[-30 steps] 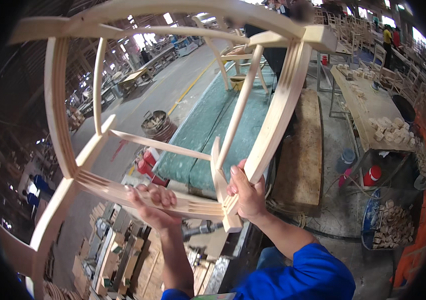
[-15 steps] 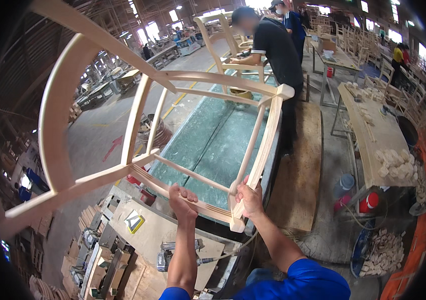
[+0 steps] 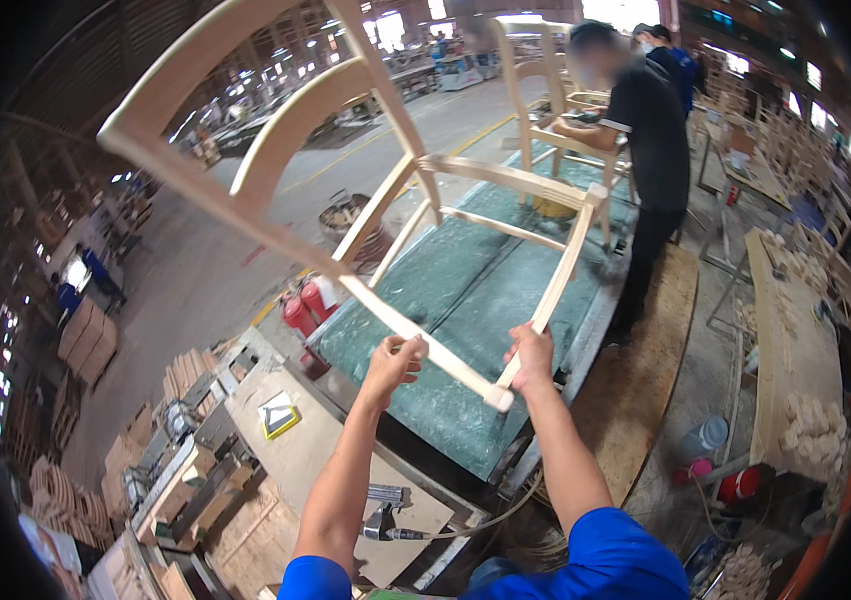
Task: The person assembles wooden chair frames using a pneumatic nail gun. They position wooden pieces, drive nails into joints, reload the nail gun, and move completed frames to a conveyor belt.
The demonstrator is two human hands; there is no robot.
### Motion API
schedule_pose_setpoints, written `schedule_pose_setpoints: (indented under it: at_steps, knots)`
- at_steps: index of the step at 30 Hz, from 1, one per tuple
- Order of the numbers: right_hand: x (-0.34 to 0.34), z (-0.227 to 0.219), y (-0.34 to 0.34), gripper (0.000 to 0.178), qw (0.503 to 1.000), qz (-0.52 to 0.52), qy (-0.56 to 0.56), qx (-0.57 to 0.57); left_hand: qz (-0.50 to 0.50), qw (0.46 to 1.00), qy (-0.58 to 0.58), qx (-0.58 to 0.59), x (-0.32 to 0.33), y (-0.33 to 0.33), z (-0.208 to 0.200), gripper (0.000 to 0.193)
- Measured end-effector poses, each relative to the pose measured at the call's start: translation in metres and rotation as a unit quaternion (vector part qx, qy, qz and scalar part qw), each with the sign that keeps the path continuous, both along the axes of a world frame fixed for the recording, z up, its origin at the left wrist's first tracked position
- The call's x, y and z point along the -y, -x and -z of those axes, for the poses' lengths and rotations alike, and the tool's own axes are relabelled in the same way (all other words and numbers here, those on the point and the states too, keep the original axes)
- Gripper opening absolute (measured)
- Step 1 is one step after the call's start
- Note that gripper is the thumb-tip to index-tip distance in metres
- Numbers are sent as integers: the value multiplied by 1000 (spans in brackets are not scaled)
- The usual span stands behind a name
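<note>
Chair frame (image 3: 377, 208) of pale wood spreads out past the left hand (image 3: 394, 370) and the right hand (image 3: 534, 356), from ten o'clock to one o'clock. The right hand wraps around it near a corner. The left hand, at nine o'clock from the right, is half curled at its edge; I cannot tell if it grips. At eight o'clock from that hand lies a yellow-edged pack (image 3: 279, 414), its marks too small to read.

Bright windows (image 3: 628, 12) shine beyond a grey floor (image 3: 211, 275), its yellow line (image 3: 478, 138) and a wooden bench (image 3: 778, 365).
</note>
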State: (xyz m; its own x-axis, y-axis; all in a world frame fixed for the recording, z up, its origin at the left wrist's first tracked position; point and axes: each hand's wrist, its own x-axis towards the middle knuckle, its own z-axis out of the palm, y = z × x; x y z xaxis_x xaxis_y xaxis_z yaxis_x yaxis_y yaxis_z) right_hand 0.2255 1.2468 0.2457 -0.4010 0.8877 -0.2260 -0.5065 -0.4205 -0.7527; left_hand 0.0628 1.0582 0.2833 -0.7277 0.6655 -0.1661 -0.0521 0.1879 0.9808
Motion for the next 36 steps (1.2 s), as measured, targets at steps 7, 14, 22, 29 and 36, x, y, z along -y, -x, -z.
schedule_pose_setpoints:
  at_steps: [7,14,22,29,36]
  knots:
    - [-85,23,77,16,997,-5,21,68,-119,992,-5,47,225,-31,40,46]
    - [-187,4,80,41,937,-86,-252,227,-511,850,-20,127,464,-207,93,41]
    - [-53,-12,72,43,926,-52,-262,266,-761,593,94,246,543,-411,134,16]
    - [134,-4,30,37,876,-62,-403,258,-532,667,447,268,556,-581,191,39]
    - [342,35,-49,31,862,-184,-422,213,-666,508,181,516,593,-760,219,28]
